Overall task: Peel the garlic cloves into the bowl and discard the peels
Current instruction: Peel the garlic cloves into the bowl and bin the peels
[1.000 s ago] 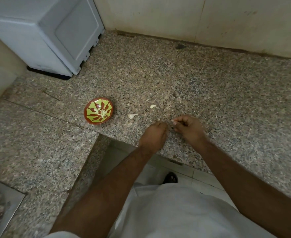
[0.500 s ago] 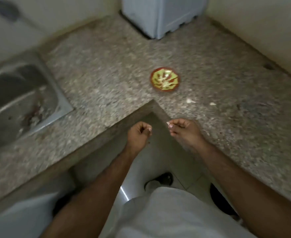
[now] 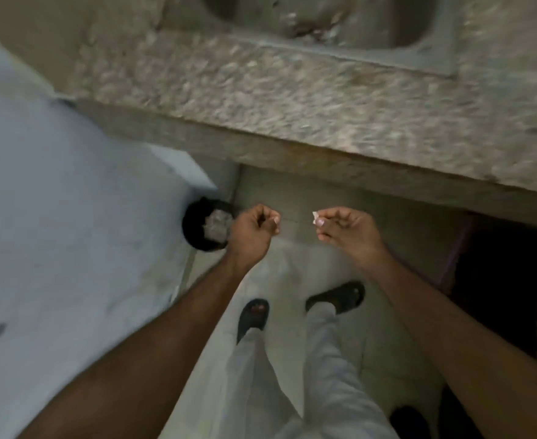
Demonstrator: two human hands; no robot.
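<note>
Right hand [image 3: 348, 231] at frame centre, fingers pinching a small white garlic peel [image 3: 314, 215], left hand [image 3: 253, 231] beside it, fingers curled, contents indiscernible, black bin [image 3: 197, 229] at left on the floor, blurred granite tabletop [image 3: 292, 99] above.

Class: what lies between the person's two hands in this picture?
Nothing held: only bare floor tile shows between the left hand and right hand, head view.

A speckled granite counter [image 3: 292, 99] crosses the top, with a steel sink [image 3: 444, 36] set in it. Black sandals [image 3: 254, 315] stand on the pale tiled floor [image 3: 292, 191] at lower centre.
</note>
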